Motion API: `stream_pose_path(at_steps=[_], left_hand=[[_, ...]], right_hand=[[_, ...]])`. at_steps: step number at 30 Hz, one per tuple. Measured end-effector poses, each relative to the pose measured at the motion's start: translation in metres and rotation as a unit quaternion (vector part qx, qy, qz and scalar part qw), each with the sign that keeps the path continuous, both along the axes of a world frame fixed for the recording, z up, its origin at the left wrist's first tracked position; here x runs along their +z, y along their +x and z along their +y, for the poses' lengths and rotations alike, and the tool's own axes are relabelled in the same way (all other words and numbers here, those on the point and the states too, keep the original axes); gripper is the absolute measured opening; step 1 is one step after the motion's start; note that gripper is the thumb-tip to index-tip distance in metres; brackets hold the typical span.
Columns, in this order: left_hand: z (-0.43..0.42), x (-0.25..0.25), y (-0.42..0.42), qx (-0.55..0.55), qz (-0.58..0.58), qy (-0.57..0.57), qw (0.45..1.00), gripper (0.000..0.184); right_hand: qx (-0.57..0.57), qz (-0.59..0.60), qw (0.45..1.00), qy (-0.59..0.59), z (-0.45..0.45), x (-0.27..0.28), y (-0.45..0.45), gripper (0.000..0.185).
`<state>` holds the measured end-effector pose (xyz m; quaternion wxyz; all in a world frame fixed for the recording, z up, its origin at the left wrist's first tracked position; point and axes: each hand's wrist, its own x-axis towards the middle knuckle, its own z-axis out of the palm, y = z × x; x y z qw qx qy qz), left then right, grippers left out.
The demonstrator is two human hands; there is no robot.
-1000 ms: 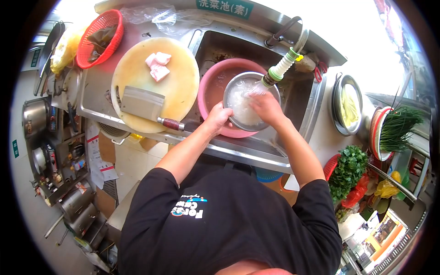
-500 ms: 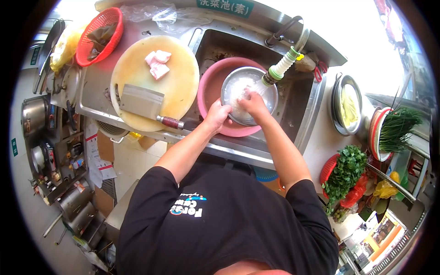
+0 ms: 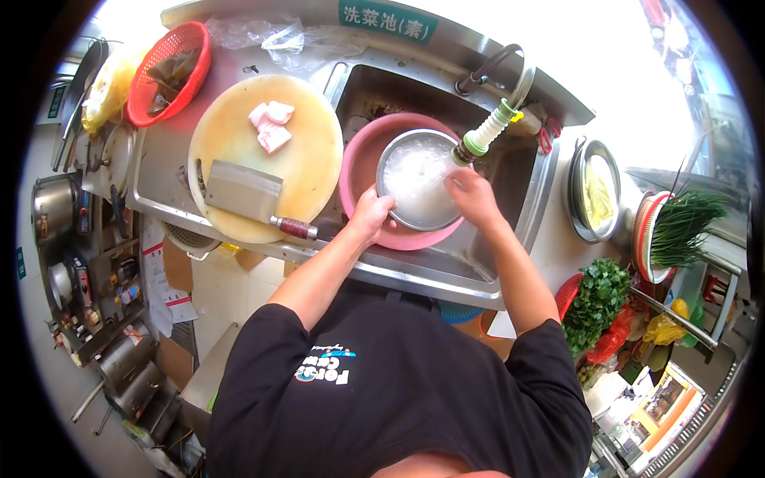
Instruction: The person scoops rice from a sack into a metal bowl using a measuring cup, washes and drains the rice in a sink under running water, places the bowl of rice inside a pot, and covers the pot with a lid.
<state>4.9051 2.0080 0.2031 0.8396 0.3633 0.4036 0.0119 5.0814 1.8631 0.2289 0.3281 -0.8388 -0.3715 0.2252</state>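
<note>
A round metal bowl point(image 3: 398, 209) of cloudy, bubbly water sits within a pink basin point(image 3: 348, 179) in the sink. My left hand point(image 3: 372, 215) is closed on the bowl's left rim, thumb on top. At the opposite rim, beneath the tap's white and green spout point(image 3: 488, 132), is my right hand point(image 3: 476, 199); its bent fingers are on the bowl's edge, partly hidden. Water runs from the spout into the bowl. What lies under the bubbles cannot be made out.
Left of the sink, a round cutting board point(image 3: 315, 131) bears pale meat pieces point(image 3: 272, 126) and a cleaver point(image 3: 243, 191). A red basket point(image 3: 205, 60) stands behind it. On the right are stacked bowls point(image 3: 575, 191), leafy greens point(image 3: 598, 299) and long green stalks point(image 3: 689, 227).
My right hand has come out of the bowl's water to its right rim. The bowl has shifted slightly left within the basin, with my left hand still on it. The view has tilted slightly.
</note>
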Motion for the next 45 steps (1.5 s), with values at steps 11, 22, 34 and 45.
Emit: stream_pose_path(at_steps=[11,22,34,45], left_hand=[[0.009,0.005,-0.007,0.023,-0.004,0.000,1.000,0.036],[0.004,0.009,-0.012,0.020,0.001,-0.012,1.000,0.038],[-0.027,0.024,-0.012,-0.084,0.029,0.001,0.996,0.034],[-0.063,0.035,-0.010,-0.162,0.042,0.055,0.984,0.033]], right_hand=[[-0.336,0.265,0.881,0.203,0.078,-0.017,0.176,0.027],[-0.176,0.314,0.913,0.190,0.061,0.050,0.143,0.058],[-0.334,0.547,0.688,0.339,-0.087,-0.066,-0.008,0.025],[-0.341,0.595,0.551,0.475,-0.132,-0.104,-0.042,0.023]])
